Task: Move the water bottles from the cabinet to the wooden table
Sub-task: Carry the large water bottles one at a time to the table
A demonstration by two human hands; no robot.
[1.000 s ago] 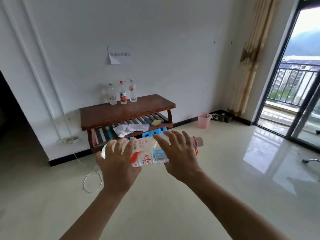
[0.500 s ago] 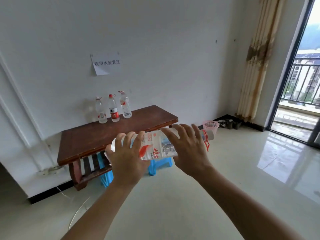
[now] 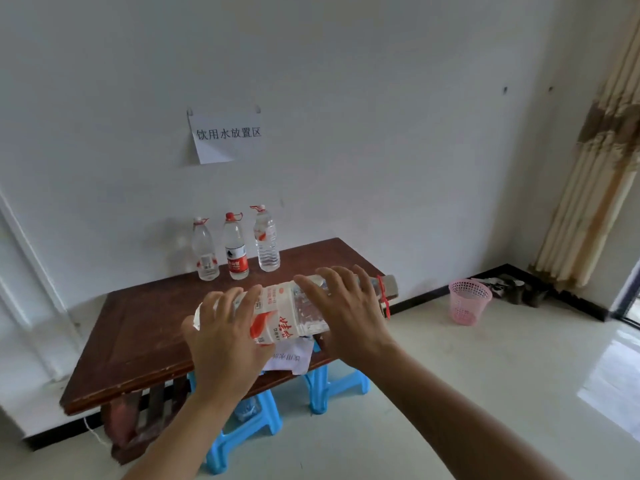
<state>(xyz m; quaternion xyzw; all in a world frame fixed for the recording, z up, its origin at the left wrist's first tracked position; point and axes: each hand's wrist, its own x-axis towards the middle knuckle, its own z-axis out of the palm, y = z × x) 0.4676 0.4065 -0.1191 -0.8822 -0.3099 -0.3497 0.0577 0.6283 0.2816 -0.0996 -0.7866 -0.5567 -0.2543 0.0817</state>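
Observation:
A large clear water bottle (image 3: 294, 313) with a red-and-white label lies sideways in both my hands, cap pointing right, a red strap at its neck. My left hand (image 3: 225, 337) grips its base end and my right hand (image 3: 346, 313) grips it near the neck. I hold it above the front part of the dark wooden table (image 3: 138, 327). Three upright water bottles stand in a row at the table's back edge against the wall: a clear one (image 3: 205, 249), a red-labelled one (image 3: 236, 247) and a taller one (image 3: 266, 239).
A paper sign (image 3: 225, 135) hangs on the white wall above the table. Blue plastic stools (image 3: 249, 427) stand under the table's front. A pink basket (image 3: 468, 301) sits on the floor to the right, near shoes and a curtain (image 3: 595, 188). A paper sheet (image 3: 289, 358) lies below my hands.
I have come closer to the table, which now fills the view's middle. The bottle stays sideways in both hands and is now over the tabletop.

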